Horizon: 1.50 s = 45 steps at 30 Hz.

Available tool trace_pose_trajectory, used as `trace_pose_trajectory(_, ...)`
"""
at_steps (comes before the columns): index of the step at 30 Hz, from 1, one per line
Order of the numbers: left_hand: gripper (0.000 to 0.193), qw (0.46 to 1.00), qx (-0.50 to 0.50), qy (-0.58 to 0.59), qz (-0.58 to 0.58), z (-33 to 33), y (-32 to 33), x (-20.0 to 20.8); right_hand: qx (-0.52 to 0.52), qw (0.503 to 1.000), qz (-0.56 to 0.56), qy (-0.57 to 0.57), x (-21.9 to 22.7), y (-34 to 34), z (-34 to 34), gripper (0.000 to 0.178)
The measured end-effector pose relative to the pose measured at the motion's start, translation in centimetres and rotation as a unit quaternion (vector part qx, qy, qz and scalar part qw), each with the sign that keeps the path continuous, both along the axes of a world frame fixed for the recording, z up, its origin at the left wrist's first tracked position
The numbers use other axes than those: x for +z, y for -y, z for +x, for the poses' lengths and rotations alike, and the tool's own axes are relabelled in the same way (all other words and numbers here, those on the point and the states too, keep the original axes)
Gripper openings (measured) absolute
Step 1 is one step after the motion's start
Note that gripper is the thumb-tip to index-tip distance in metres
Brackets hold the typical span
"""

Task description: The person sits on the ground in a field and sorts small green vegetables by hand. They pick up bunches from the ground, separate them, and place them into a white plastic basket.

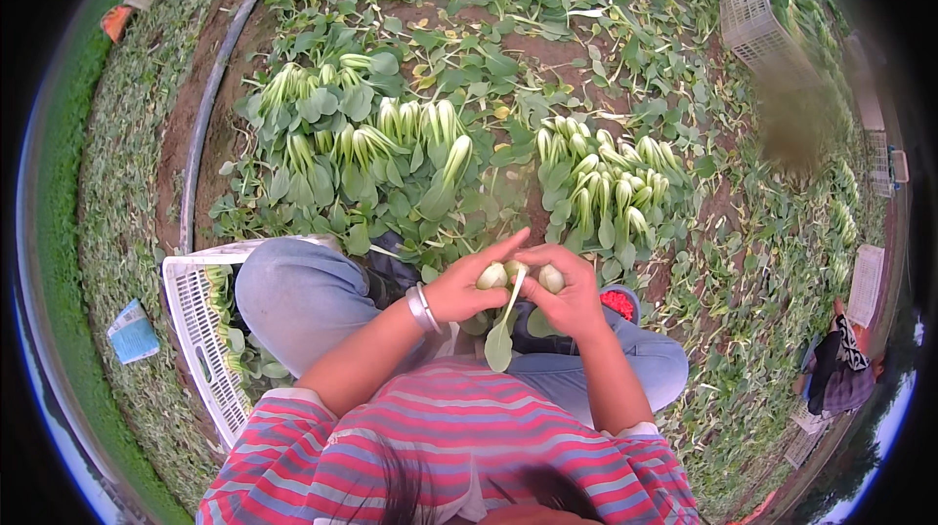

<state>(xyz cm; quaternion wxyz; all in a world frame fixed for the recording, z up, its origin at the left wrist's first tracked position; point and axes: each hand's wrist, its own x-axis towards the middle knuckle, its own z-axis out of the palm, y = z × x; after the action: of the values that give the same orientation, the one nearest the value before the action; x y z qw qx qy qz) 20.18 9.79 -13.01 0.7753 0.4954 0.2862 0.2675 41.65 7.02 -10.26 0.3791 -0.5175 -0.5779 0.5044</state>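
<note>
Pale-green bok choy heads (493,277) held between left hand (457,293) and right hand (570,293).
Left grips loosely, fingers straight; right curls closed on the bunch. One leaf stalk (499,341) points near, slightly left; far end closer to right thumb.

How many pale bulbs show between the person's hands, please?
3: left bulb by left hand, right bulb by right hand, middle bulb partly behind a stalk; more may be hidden.

Gap past the left hand (461,288) — piled greens (623,191) block either side.
</note>
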Motion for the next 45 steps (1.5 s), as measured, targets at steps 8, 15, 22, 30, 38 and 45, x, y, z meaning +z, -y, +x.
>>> trace_pose_trajectory(8,0.055,0.990,0.128,-0.053,0.005,-4.6,5.9,1.7,-0.082,0.989,-0.104,-0.060,1.5,3.3,-5.9,0.025)
trace_pose_trajectory(15,0.050,0.979,0.176,-0.029,0.097,-6.9,7.3,0.6,-0.064,0.977,-0.070,-0.193,3.0,6.1,-8.6,0.033)
trace_pose_trajectory(22,0.122,0.994,0.078,-0.018,0.070,-6.7,5.9,1.3,-0.032,0.972,-0.080,-0.217,0.0,6.5,-8.6,0.027)
trace_pose_trajectory(30,0.084,0.991,0.036,0.006,-0.125,-5.6,8.0,-1.1,0.002,0.997,0.070,0.023,-5.2,5.0,-6.6,0.027)
trace_pose_trajectory(38,0.032,0.996,-0.067,0.048,0.041,-5.1,3.8,0.3,-0.024,0.899,-0.299,0.318,-28.5,3.8,-9.2,0.023)
trace_pose_trajectory(45,0.082,0.999,-0.028,-0.002,-0.042,-4.2,1.9,-0.6,0.224,0.881,0.076,0.411,-29.5,1.9,-9.1,0.040)
